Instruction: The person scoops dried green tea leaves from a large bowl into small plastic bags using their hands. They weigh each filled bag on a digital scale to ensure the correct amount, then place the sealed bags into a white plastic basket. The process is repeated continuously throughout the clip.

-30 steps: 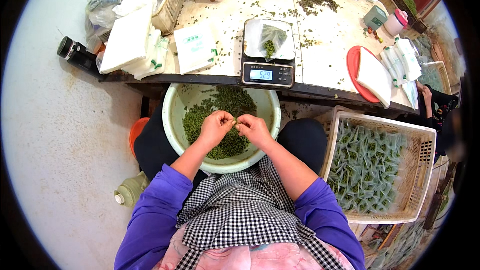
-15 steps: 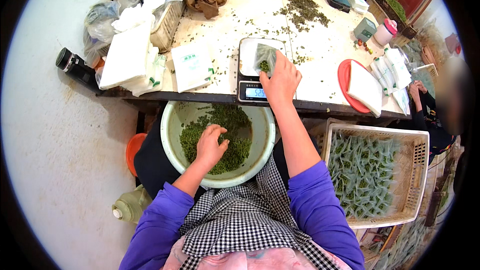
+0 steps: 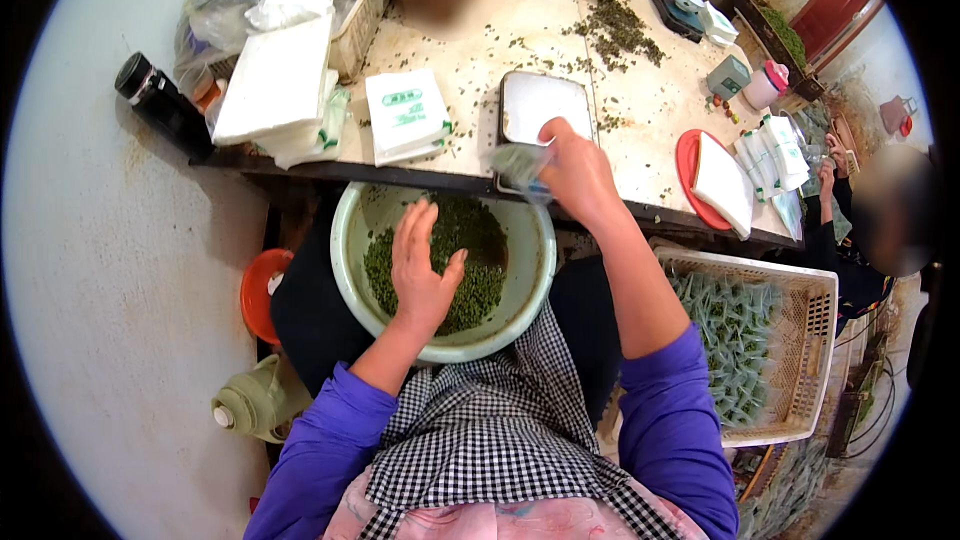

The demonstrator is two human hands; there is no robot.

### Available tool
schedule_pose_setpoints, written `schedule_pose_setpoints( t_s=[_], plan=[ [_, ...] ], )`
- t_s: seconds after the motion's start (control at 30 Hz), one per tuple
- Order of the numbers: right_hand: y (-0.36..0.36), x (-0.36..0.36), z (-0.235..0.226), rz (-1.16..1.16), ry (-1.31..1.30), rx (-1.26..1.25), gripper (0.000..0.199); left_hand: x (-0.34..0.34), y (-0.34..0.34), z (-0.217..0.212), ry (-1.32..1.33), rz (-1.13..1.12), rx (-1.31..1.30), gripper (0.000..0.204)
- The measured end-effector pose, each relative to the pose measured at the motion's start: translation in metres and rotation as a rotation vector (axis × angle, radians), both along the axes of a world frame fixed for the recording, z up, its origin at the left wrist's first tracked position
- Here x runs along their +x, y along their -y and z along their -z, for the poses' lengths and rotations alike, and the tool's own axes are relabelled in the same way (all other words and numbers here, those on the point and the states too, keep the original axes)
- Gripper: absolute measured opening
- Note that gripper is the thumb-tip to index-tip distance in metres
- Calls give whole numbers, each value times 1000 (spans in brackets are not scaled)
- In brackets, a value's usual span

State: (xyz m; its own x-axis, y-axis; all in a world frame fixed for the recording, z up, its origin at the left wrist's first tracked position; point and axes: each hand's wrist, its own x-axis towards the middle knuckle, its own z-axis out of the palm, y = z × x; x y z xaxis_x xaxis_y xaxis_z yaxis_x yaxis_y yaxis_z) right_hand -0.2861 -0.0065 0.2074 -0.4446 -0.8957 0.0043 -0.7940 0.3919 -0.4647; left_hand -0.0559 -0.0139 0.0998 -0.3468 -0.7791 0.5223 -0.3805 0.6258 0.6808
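Observation:
A pale green bowl (image 3: 520, 305) of dark green dried leaves (image 3: 470, 270) rests on my lap. My left hand (image 3: 420, 265) hovers flat over the leaves, fingers spread, holding nothing. My right hand (image 3: 575, 175) is at the table's near edge, pinching a small clear packet (image 3: 520, 165) with green leaves in it. Just beyond it sits a small scale with a bare white pan (image 3: 545, 105).
A white crate (image 3: 815, 340) with several filled green packets stands at my right. Stacks of empty white bags (image 3: 405, 115), a red plate (image 3: 690, 165) with packets and loose leaves (image 3: 615, 30) lie on the table (image 3: 470, 60). Another person (image 3: 885, 210) sits at right; a third across the table.
My right hand lifted the packet off the scale pan and drew it back to the table edge. My left hand opened flat over the leaves.

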Motion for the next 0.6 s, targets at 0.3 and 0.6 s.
schedule_pose_setpoints(
  t_s=[0.3,0.6],
  plan=[
    [-64,78,8,-421,188,-240,14,39,-44,44,115,224,641,70],
    [-96,92,29,-794,-170,428,60,42,-54,47,124,384,512,61]
  ],
)
